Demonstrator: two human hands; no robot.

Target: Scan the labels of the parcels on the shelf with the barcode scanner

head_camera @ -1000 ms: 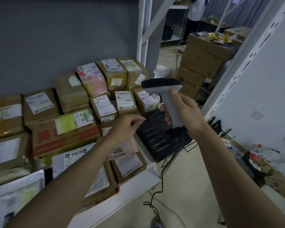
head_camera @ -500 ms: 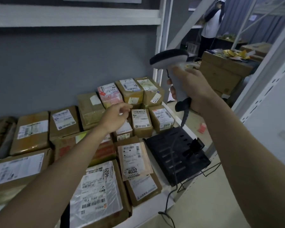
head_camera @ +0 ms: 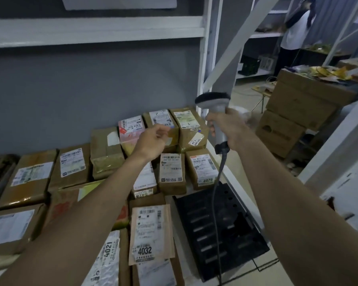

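Gripping the barcode scanner by its handle, the right hand holds it upright above the shelf's right edge, cable hanging down. Left hand hovers over the back-row parcels, fingers loosely curled, holding nothing. Labelled brown parcels cover the shelf beside a black tray.

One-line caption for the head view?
Right hand holds barcode scanner above shelved parcels; left hand reaches toward them.
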